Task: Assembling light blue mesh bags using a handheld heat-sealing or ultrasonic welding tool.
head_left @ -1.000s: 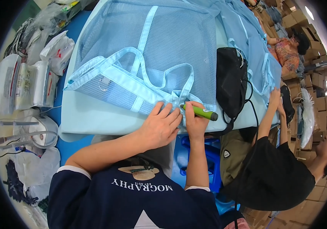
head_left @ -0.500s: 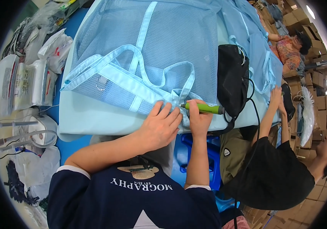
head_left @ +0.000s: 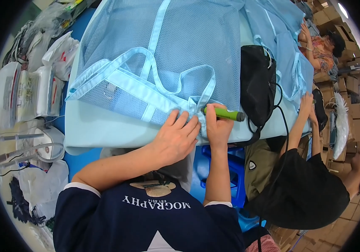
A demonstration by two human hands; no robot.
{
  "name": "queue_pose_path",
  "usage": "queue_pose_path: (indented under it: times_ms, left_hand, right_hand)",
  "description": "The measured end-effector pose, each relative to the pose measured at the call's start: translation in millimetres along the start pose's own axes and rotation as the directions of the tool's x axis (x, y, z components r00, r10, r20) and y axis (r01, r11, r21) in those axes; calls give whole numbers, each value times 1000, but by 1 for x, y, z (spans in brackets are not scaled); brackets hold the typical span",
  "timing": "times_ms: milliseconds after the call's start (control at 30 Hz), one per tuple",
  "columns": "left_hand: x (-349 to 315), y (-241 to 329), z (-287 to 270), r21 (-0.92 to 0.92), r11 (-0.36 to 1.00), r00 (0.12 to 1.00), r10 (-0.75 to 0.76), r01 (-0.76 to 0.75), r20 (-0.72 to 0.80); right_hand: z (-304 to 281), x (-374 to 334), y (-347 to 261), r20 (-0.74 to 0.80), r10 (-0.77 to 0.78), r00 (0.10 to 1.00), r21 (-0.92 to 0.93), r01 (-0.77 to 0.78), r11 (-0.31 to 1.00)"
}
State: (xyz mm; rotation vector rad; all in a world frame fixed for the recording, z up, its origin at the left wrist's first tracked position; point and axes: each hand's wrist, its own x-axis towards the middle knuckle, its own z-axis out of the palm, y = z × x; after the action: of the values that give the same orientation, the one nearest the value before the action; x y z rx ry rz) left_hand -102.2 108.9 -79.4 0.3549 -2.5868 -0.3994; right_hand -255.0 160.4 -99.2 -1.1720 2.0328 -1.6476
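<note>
A light-blue mesh bag (head_left: 188, 42) lies on the pale table, its fabric handle straps (head_left: 154, 71) looped over the lower part. My left hand (head_left: 178, 136) rests with fingers slightly apart on the bag's near edge; its thumb is hidden. Just right of it, my right hand (head_left: 218, 130) grips a thick green pen-shaped tool (head_left: 228, 114) with a dark rear end. The tool lies almost level, its front end pointing left at the bag's gathered corner beside the strap. What its tip touches is hidden by fingers and fabric.
A black drawstring pouch (head_left: 256, 86) with cords sits right of the bag. More blue mesh bags (head_left: 287, 54) lie beyond, where a co-worker in black (head_left: 301, 189) and another in a patterned top (head_left: 320, 54) work. Packed plastic bags (head_left: 37, 92) stand at left; a blue stool (head_left: 238, 174) is below the table.
The green tool has tipped slightly and its front end sits closer into the fabric at my right fingers. My left hand barely moved. The far co-worker's arm has lifted.
</note>
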Motion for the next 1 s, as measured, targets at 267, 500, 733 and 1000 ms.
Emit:
queue_pose_path:
  times_ms: [267, 500, 733, 1000]
  left_hand:
    - [2, 0, -2, 3, 1000, 1000, -3, 3, 20]
    - [-1, 1, 1, 6, 1000, 1000, -13, 13, 0]
    - [-1, 2, 0, 1, 1000, 1000, -19, 19, -4]
    - [-2, 1, 1, -24, 999, 1000, -30, 30, -3]
  right_hand:
    - [1, 2, -2, 4, -3, 1000, 102, 3, 995]
    - [-5, 4, -2, 71, -3, 997, 88, -3, 996]
    - [-10, 6, -3, 135, 52, 989, 75, -62, 995]
    - [-12, 5, -9, 109, 147, 983, 138, -161, 977]
